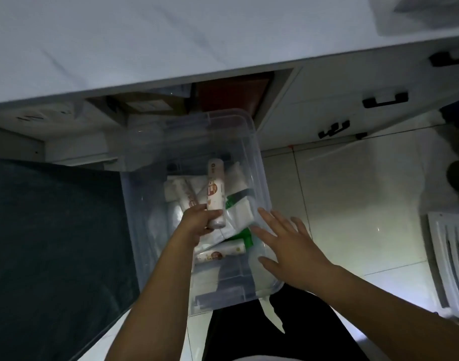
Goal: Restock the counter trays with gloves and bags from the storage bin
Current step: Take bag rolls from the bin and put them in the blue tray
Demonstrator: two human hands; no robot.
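While left hand (197,221) grips bag roll (215,194) pointing away, right hand (288,246) spread open over storage bin (259,162).

The clear plastic storage bin (259,183) sits on the tiled floor (353,204) directly in front of me, below the edge of the pale stone counter (145,43), with the open cabinet (223,97) behind it and the dark mat (53,243) to its left. Inside it, my left hand (197,222) holds a white printed roll of bags (215,191) upright above the flat white-and-green packets (238,214), while another printed roll (220,252) lies nearer me. My right hand (290,251) rests over the bin's right rim, and the white slatted rack (449,261) stands far right.
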